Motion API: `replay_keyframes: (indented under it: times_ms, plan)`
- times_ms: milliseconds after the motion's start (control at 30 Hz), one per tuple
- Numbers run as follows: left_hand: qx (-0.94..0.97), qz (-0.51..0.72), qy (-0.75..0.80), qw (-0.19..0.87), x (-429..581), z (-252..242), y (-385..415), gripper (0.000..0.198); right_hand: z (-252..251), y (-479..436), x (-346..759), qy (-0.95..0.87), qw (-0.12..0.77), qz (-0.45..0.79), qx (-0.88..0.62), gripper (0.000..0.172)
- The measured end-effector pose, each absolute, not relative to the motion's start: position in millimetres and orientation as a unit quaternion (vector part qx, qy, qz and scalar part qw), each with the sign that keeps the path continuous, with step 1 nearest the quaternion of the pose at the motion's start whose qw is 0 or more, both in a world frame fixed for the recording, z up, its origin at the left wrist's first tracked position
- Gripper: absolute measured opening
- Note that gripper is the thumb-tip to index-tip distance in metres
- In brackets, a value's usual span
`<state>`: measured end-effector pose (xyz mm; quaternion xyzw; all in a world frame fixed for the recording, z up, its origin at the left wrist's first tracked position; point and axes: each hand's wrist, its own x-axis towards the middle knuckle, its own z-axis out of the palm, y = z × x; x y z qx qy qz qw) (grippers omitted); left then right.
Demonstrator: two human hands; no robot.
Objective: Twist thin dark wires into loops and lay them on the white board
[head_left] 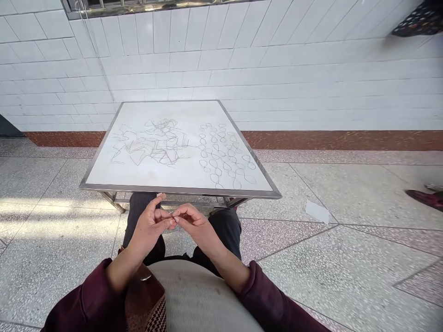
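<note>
Looped strands (221, 157) on table (180, 189), hands (150, 226) (195, 226) before table, tiled wall (277, 60) behind

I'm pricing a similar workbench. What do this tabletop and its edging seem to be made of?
The tabletop is white and smooth with a soft sheen, perhaps laminate or painted board; the look doesn't settle it. The edging looks like stainless steel, judging by its grey metallic shine.

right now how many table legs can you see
2: the near left leg and the near right leg, under the steel-edged white tabletop; any far legs are hidden by it.
</note>
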<state>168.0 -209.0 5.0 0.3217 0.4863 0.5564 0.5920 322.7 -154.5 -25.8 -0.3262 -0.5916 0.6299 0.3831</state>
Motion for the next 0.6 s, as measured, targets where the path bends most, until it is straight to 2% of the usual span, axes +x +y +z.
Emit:
replay_keyframes:
  times_ms: [200, 367, 600]
  plan:
    - [0.371, 0.561, 0.501, 0.544, 165.4, -6.1, -212.3, 0.066, -16.6, -154.8, 322.4, -0.538, 0.344, 0.698, -0.325, 0.017]
    - [0.396, 0.547, 0.512, 0.531, 167.1, -2.8, -214.2, 0.066, -15.8, -153.2, 324.2, -0.531, 0.298, 0.708, -0.358, 0.024]
    - [0.392, 0.533, 0.520, 0.540, 167.9, -0.4, -214.8, 0.071, -14.8, -153.3, 326.6, -0.542, 0.285, 0.709, -0.349, 0.025]
